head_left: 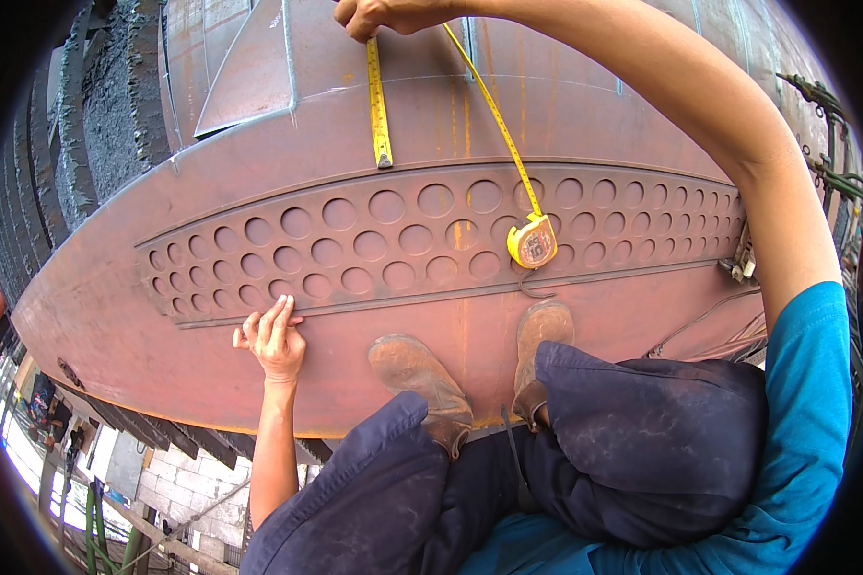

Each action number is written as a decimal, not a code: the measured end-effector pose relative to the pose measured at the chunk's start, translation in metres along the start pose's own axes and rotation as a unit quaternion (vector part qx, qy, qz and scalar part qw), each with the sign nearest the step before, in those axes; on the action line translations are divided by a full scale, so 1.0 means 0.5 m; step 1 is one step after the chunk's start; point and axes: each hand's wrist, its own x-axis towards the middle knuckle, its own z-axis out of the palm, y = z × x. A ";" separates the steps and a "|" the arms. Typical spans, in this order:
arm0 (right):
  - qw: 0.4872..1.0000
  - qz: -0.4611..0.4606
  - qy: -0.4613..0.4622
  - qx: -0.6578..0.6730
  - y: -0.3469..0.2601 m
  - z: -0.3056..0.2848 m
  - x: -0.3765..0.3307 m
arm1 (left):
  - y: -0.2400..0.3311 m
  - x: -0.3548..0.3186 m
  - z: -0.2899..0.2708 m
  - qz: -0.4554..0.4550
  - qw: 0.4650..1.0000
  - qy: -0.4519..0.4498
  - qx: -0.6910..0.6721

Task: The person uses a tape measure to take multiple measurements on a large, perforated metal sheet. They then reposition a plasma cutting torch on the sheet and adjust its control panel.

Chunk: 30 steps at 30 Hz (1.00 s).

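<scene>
A yellow tape measure (pixel 533 241) lies with its case on the plate with rows of round holes (pixel 403 235), its blade running up past the top edge. My right hand (pixel 393 13), partly cut off at the top, is closed on the blade. The blade's free end (pixel 382 144) hangs below that hand and stops near the perforated plate's upper edge. My left hand (pixel 276 340) rests at the plate's lower left edge, its fingers stretched forward and holding nothing. Fingertips reach the lower row of holes.
Under me is a large curved rusty steel sheet (pixel 144 355) with chalk lines. My brown boots (pixel 417 379) stand on it below the perforated plate. Dark ribbed beams (pixel 67 134) rise at left. Cables (pixel 839 177) hang at right. Pale paving (pixel 192 489) shows at lower left.
</scene>
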 end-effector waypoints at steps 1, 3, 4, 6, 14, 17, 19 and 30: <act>1.000 -0.001 -0.001 0.001 0.000 0.000 0.000 | 0.002 0.001 0.000 -0.002 1.000 0.001 0.000; 1.000 -0.002 0.002 0.002 0.000 0.001 0.000 | 0.003 0.003 -0.002 -0.001 1.000 -0.008 -0.002; 1.000 -0.002 0.003 0.002 0.000 0.001 0.001 | 0.004 0.007 -0.005 -0.001 1.000 -0.012 -0.003; 1.000 -0.003 0.000 -0.001 0.000 0.000 0.002 | 0.003 0.016 -0.009 0.009 1.000 -0.018 -0.007; 1.000 0.001 0.007 -0.004 -0.001 0.002 0.002 | 0.003 0.024 -0.016 0.020 0.999 -0.042 -0.012; 1.000 0.000 -0.002 -0.008 -0.001 -0.002 0.003 | 0.003 0.020 -0.014 0.015 0.999 -0.048 -0.012; 1.000 0.002 -0.011 -0.015 -0.002 -0.003 0.004 | 0.003 0.018 -0.012 0.013 0.999 -0.048 -0.013; 1.000 0.009 -0.004 -0.005 -0.003 -0.002 0.000 | 0.010 0.004 -0.015 0.012 0.997 -0.013 0.071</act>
